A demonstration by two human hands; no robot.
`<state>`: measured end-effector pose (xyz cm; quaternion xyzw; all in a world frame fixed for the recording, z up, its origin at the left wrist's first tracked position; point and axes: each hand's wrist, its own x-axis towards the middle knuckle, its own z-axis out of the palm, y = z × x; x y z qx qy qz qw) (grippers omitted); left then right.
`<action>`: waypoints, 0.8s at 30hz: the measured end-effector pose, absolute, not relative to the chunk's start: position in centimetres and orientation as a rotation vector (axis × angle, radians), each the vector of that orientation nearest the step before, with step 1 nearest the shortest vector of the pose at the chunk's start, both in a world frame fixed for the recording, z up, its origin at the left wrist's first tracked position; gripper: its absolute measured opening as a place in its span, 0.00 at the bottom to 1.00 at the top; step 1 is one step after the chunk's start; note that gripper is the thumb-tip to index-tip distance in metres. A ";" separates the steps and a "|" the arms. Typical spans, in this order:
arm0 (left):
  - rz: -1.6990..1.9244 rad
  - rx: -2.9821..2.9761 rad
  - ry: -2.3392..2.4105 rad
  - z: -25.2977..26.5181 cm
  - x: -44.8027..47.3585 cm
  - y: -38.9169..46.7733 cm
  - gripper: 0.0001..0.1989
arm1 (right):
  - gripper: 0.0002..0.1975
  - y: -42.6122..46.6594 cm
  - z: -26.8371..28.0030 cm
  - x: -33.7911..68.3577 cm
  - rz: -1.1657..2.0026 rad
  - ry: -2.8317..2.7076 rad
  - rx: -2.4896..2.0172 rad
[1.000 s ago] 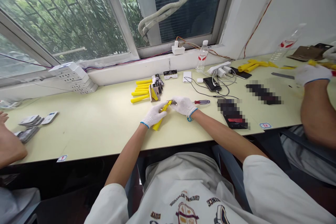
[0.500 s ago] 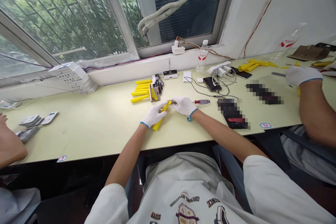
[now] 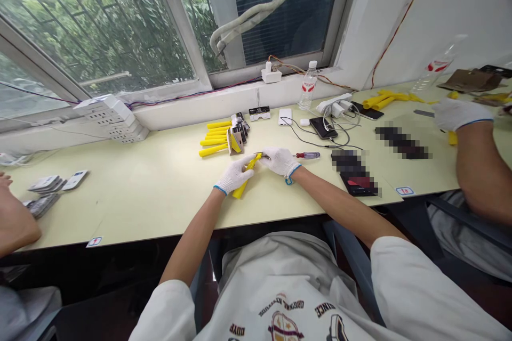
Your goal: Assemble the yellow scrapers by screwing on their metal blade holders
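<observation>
The left hand [image 3: 235, 175] holds a yellow tube [image 3: 241, 190], which slants between the two hands, its low end pointing toward the near edge of the counter [image 3: 152, 186]. The right hand [image 3: 280, 161] is at its top end; I cannot tell if it grips anything. Left is a wide open stretch. Yellow sticks [image 3: 213, 151] lie behind, a screwdriver [image 3: 309, 155] close on the right.

In the left fingers [image 3: 245, 162], one yellow tube [image 3: 240, 189]; just right of the right fingers [image 3: 270, 153], one screwdriver [image 3: 309, 155]; beyond the left fingers, perhaps five overlapping yellow tubes [image 3: 213, 150]; beyond the right, two water bottles [image 3: 307, 95].
</observation>
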<state>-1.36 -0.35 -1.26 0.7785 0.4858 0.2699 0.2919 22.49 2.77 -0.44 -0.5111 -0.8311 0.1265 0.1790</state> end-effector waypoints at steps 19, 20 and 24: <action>0.715 2.072 1.301 -1.2 -1.3 -0.4 0.37 | 0.23 2.8 -0.3 22.5 0.362 -2.359 -1.489; 0.714 2.070 1.299 -1.2 -1.3 -0.4 0.37 | 0.23 2.8 -0.4 22.5 0.360 -2.359 -1.487; 0.708 2.067 1.306 -1.1 -1.3 -0.5 0.37 | 0.23 3.1 -0.7 22.5 0.351 -2.359 -1.466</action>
